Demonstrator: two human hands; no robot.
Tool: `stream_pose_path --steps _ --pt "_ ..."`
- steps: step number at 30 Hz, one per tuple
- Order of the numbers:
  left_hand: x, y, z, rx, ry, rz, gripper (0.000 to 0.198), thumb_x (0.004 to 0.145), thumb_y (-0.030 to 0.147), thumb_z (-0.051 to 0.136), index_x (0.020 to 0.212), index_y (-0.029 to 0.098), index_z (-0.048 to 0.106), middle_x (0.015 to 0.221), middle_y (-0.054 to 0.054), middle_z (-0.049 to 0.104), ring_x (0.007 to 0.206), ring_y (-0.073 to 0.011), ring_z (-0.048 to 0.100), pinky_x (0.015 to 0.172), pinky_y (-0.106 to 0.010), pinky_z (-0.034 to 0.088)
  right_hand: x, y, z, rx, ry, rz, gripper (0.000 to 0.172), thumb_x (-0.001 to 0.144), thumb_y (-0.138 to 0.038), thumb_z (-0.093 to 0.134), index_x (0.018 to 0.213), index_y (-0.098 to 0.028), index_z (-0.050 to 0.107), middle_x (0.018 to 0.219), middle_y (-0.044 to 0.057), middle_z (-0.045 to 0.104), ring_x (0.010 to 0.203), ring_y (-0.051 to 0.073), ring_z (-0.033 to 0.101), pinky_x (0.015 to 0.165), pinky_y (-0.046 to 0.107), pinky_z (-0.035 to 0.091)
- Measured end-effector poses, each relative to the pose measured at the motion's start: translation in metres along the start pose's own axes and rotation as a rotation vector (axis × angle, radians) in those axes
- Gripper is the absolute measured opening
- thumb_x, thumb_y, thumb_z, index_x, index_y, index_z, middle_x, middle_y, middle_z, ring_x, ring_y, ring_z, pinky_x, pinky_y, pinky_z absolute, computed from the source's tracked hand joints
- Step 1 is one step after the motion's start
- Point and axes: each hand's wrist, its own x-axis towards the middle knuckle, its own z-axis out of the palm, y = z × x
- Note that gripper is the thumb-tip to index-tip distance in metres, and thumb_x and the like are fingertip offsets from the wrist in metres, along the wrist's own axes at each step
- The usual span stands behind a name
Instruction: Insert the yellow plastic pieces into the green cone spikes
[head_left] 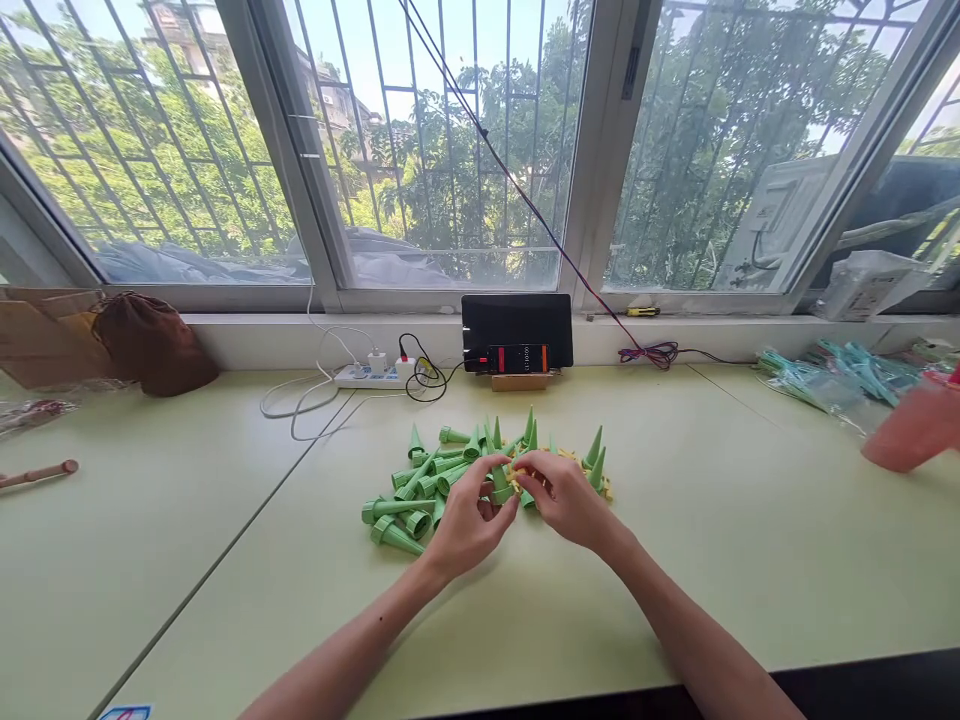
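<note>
Daylight streams through the far windows [435, 150], brightly lighting the surface [750, 560] and leaving soft, faint shadows around the hands [469, 520]; wide-angle distortion slants the window frames [607, 150] at left and right.

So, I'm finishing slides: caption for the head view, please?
Two bare hands close together among green cones and yellow pieces on a pale green table.

A white power strip [384, 379] sits between a brown bag [156, 345] and a phone [516, 359] before a black panel [517, 320].
</note>
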Motion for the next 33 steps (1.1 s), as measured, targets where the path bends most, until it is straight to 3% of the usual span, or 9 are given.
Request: stream_pose_path --steps 16,23,29,33 --pt "0.0003 -0.0013 -0.0002 0.020 0.000 0.032 0.033 0.086 0.029 0.057 0.117 0.019 0.051 0.101 -0.006 0.060 0.062 -0.0085 0.053 0.047 -0.017 0.045 0.0004 0.0003 -0.0010 -0.003 -0.003 -0.002 0.014 0.096 -0.020 0.047 0.097 -0.019 0.060 0.088 0.005 0.066 0.074 0.016 0.060 0.065 0.026 0.043" --pt "0.0020 -0.0047 -0.0006 0.050 0.006 0.064 0.034 0.085 0.027 0.058 0.117 0.019 0.052 0.096 -0.004 0.059 0.060 -0.0080 0.051 0.046 -0.017 0.045 0.0003 0.0014 -0.0011 -0.012 -0.006 -0.003 0.015 0.097 -0.021 0.046 0.095 -0.019 0.061 0.085 0.005 0.066 0.074 0.017 0.059 0.065 0.026 0.043" --pt "0.0028 -0.0044 -0.0006 0.052 0.000 0.069 0.035 0.083 0.026 0.058 0.117 0.019 0.053 0.109 -0.008 0.059 0.064 -0.0084 0.052 0.047 -0.017 0.046 0.0008 0.0020 -0.0021 -0.022 -0.009 0.000 0.015 0.096 -0.022 0.047 0.095 -0.019 0.061 0.083 0.005 0.065 0.072 0.016 0.058 0.063 0.026 0.042" --pt "0.0033 -0.0049 -0.0002 0.055 0.005 0.089 0.035 0.083 0.026 0.058 0.117 0.019 0.054 0.106 -0.007 0.059 0.063 -0.0082 0.050 0.045 -0.016 0.044 0.0011 0.0033 -0.0022 -0.026 -0.007 -0.003 0.016 0.096 -0.024 0.047 0.096 -0.019 0.062 0.082 0.005 0.065 0.069 0.016 0.058 0.062 0.026 0.042"
